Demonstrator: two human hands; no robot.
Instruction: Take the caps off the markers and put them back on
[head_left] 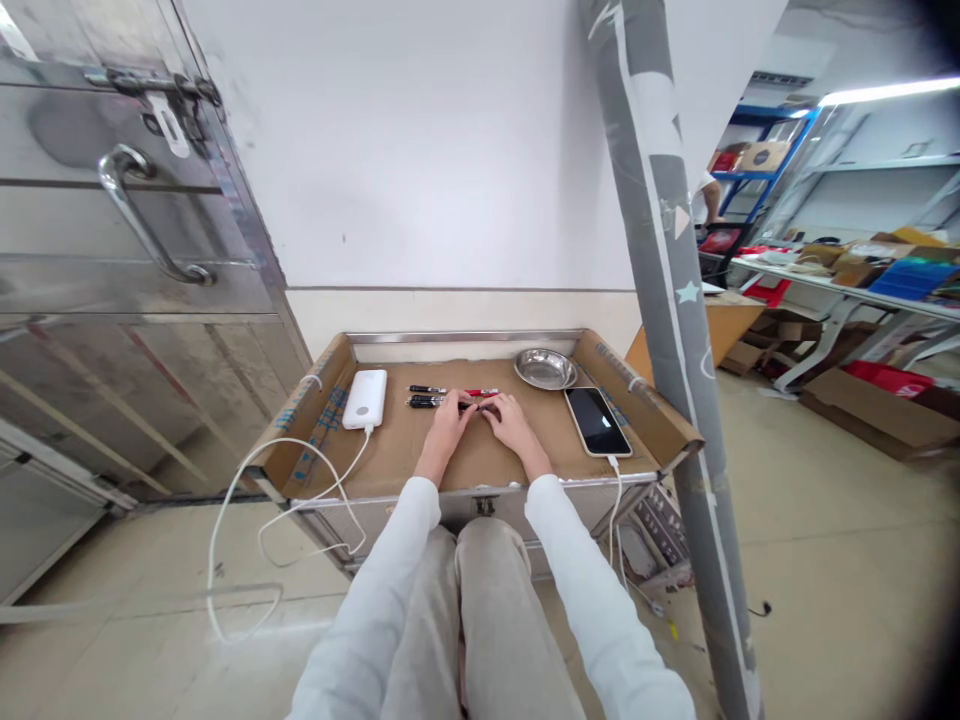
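On the cardboard-lined tabletop point(405, 455), my left hand point(450, 418) and my right hand point(510, 420) meet near the middle with fingers closed. Between their fingertips is a small, dark, pen-like piece point(483, 407), mostly covered by the fingers. Just beyond my hands lies a red pen point(484, 392). To the left of my left hand are black pens: one black pen point(424, 388) farther back and another black pen point(424, 401) nearer, its right end hidden by that hand.
A white power bank point(365, 400) with a white cable point(247, 455) lies left. A round metal dish point(545, 369) and a plugged-in phone point(598, 421) are on the right. A grey wrapped pole point(675, 260) leans beside the table. A person point(706, 200) stands in the far background.
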